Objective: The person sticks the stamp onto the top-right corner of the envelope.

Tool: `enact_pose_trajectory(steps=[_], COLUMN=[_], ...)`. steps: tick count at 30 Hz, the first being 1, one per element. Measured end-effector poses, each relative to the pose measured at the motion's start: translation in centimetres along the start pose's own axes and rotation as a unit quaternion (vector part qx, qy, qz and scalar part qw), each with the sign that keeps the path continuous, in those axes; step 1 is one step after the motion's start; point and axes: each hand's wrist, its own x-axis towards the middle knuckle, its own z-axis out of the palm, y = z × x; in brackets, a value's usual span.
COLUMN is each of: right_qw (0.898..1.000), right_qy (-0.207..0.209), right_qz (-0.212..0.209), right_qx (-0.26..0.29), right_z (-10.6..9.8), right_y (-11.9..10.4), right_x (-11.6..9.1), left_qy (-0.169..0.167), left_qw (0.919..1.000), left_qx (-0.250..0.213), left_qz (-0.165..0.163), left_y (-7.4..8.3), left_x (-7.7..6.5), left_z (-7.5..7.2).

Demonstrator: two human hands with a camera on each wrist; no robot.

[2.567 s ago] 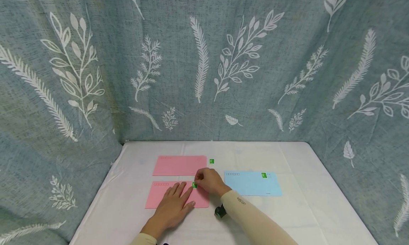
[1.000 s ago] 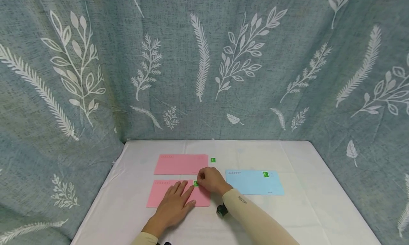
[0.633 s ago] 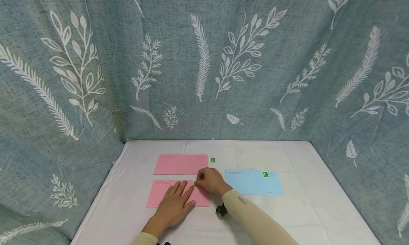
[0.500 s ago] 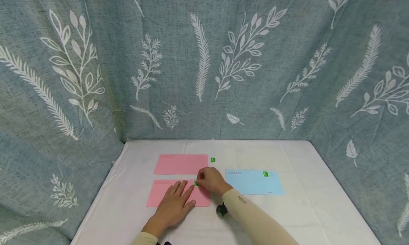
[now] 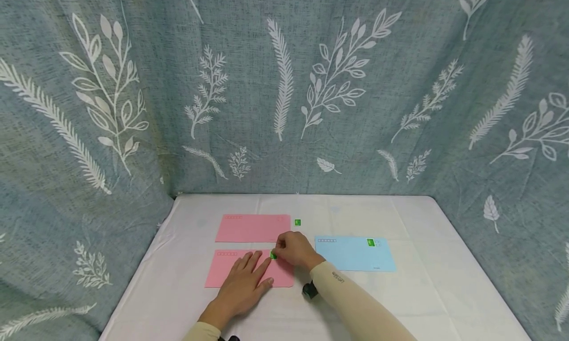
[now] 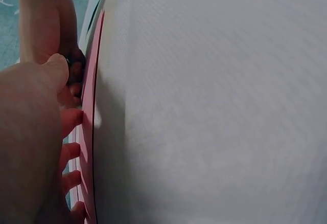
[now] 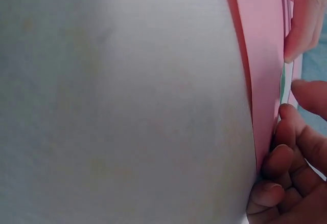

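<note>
My left hand (image 5: 243,284) lies with fingers spread on the near pink envelope (image 5: 283,277), its index fingertip just below a green stamp (image 5: 273,255) at the envelope's upper right. From the right, my right hand (image 5: 294,249) pinches that stamp's right edge between thumb and index finger, the other fingers curled in. Seen edge-on in the right wrist view, the stamp (image 7: 283,83) shows as a green and white sliver close over the pink envelope (image 7: 260,50). In the left wrist view the left fingertips touch the envelope (image 6: 90,96).
Behind lies a second pink envelope (image 5: 253,228), with a loose green stamp (image 5: 298,222) to its right on the white tablecloth (image 5: 400,301). A blue envelope (image 5: 351,257) at right bears a green stamp (image 5: 371,242). Patterned curtains (image 5: 249,84) enclose the back and sides.
Both hands keep their places on the near pink envelope. The right fingertips shift slightly at the stamp, covering more or less of it. The head view drifts a little.
</note>
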Motion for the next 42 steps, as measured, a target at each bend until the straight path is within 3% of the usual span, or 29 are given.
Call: enact_pose_trajectory(steps=[7, 24, 42], right_qw=[1.000, 0.999, 0.997], right_qy=[0.007, 0.013, 0.010], right_qz=[0.002, 0.013, 0.032], right_qx=[-0.024, -0.046, -0.075], right_z=[0.1, 0.2, 0.7], right_y=[-0.5, -0.6, -0.7], right_x=[0.0, 0.1, 0.8], left_qy=[0.014, 0.012, -0.023], left_qw=[0.9999, 0.9998, 0.9996], left_qx=[0.000, -0.010, -0.004], left_qz=[0.004, 0.010, -0.013], left_y=[-0.5, 0.4, 1.4], left_x=[0.1, 0.0, 0.0], left_z=[0.7, -0.2, -1.5])
